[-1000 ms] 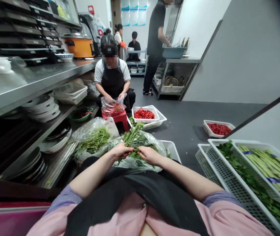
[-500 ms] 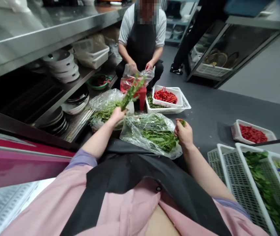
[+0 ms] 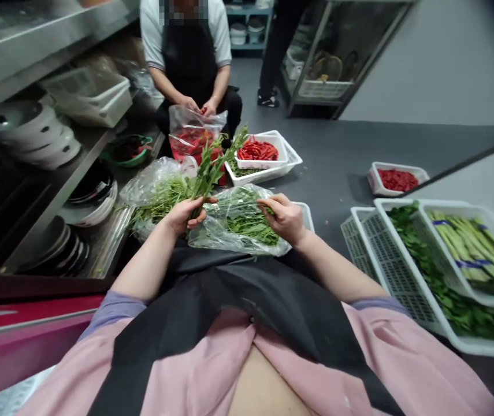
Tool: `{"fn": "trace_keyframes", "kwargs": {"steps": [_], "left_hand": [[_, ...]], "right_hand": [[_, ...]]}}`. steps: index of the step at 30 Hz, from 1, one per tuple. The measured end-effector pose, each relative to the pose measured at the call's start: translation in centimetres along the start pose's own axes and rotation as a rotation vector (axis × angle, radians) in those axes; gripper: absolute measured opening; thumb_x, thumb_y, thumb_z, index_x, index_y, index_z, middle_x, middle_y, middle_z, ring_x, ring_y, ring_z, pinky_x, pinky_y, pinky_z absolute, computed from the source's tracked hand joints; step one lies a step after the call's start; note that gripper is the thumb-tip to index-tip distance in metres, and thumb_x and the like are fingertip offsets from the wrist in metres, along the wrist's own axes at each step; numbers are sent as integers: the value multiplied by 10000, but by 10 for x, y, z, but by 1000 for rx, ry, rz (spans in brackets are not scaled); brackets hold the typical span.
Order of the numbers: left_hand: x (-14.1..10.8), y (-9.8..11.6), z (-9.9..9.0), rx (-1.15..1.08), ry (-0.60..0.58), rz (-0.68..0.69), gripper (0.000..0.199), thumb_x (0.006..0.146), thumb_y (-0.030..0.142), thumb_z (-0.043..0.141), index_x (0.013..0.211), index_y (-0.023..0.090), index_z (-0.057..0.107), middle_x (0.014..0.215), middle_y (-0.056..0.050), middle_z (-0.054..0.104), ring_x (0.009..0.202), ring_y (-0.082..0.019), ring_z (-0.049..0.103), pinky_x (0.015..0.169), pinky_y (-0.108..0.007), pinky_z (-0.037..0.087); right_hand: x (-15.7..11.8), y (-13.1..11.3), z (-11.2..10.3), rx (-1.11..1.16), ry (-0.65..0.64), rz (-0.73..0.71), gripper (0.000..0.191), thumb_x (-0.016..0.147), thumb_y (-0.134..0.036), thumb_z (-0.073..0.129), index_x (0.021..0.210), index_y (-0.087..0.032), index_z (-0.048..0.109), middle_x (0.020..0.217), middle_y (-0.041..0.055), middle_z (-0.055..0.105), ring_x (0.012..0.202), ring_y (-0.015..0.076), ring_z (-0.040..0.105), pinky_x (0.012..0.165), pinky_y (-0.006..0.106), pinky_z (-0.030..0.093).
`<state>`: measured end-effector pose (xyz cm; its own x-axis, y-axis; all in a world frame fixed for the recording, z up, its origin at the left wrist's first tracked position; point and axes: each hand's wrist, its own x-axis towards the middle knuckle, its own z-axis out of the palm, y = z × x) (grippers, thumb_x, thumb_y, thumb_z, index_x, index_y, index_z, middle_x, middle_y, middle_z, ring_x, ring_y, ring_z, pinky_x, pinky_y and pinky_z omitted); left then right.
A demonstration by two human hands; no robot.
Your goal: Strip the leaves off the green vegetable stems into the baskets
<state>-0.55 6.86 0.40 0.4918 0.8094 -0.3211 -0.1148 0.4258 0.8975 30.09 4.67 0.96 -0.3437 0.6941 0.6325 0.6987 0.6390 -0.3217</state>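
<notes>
Bunch of long green leafy stems (image 3: 210, 173), held upright above the lap; judged light and limp, best taken low on the stalks. Left hand (image 3: 181, 215): fingers closed around the lower stems. Right hand (image 3: 282, 218): curled on a clear plastic bag of loose greens (image 3: 247, 228), grip unclear. Beyond: second clear bag of greens (image 3: 160, 196), white plastic tray (image 3: 281, 164) with red chillies, co-worker's hands (image 3: 199, 106) at a clear bag of chillies (image 3: 192, 136).
</notes>
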Motion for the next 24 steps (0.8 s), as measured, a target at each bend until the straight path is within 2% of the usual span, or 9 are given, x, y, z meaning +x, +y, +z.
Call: {"fn": "trace_keyframes", "kwargs": {"steps": [5, 9, 11, 15, 17, 21, 24], "left_hand": [[-7, 4, 47, 7, -146, -130, 437, 826, 386, 640, 1138, 83, 593, 454, 40, 490, 290, -45, 329, 323, -143, 218], [-7, 9, 68, 55, -179, -202, 398, 808, 374, 654, 1065, 72, 632, 455, 17, 516, 294, -50, 358, 325, -150, 239], [-5, 11, 72, 88, -175, -238, 388, 798, 373, 659, 1036, 67, 646, 468, -4, 541, 288, -52, 360, 321, -158, 234], [-1, 14, 70, 139, -149, -262, 395, 797, 385, 654, 1009, 52, 660, 492, -47, 583, 265, -59, 340, 300, -177, 190], [0, 15, 68, 148, -154, -268, 391, 797, 389, 653, 989, 47, 665, 479, -50, 577, 259, -58, 325, 297, -180, 175], [1, 18, 73, 187, -220, -327, 375, 785, 385, 662, 945, 46, 673, 458, -51, 564, 261, -57, 324, 300, -175, 153], [5, 19, 77, 217, -212, -323, 358, 785, 365, 661, 946, 45, 676, 496, -66, 595, 278, -56, 340, 305, -178, 173]], "right_hand": [[8, 2, -28, -278, -34, -169, 369, 915, -168, 429, 1205, -217, 651, 987, 83, 659, 816, 122, 607, 704, 217, 469], [12, 7, -34, -338, -176, -263, 374, 944, -169, 378, 1237, -207, 608, 1013, 93, 648, 796, 122, 565, 636, 227, 401], [11, 11, -34, -369, -243, -245, 357, 952, -175, 352, 1195, -178, 613, 1035, 111, 637, 779, 131, 542, 615, 241, 368], [6, 23, -32, -420, -326, -113, 320, 945, -182, 328, 1053, -122, 624, 1016, 138, 605, 776, 160, 511, 593, 263, 329], [3, 28, -32, -389, -358, -86, 302, 942, -210, 347, 1074, -128, 607, 1041, 134, 593, 788, 166, 506, 591, 264, 321], [2, 30, -31, -306, -369, -146, 312, 945, -213, 362, 1166, -181, 579, 1081, 105, 596, 798, 154, 505, 609, 264, 311], [5, 29, -31, -368, -374, -192, 315, 943, -175, 339, 1097, -171, 614, 1018, 104, 610, 766, 150, 493, 598, 276, 287]]}}
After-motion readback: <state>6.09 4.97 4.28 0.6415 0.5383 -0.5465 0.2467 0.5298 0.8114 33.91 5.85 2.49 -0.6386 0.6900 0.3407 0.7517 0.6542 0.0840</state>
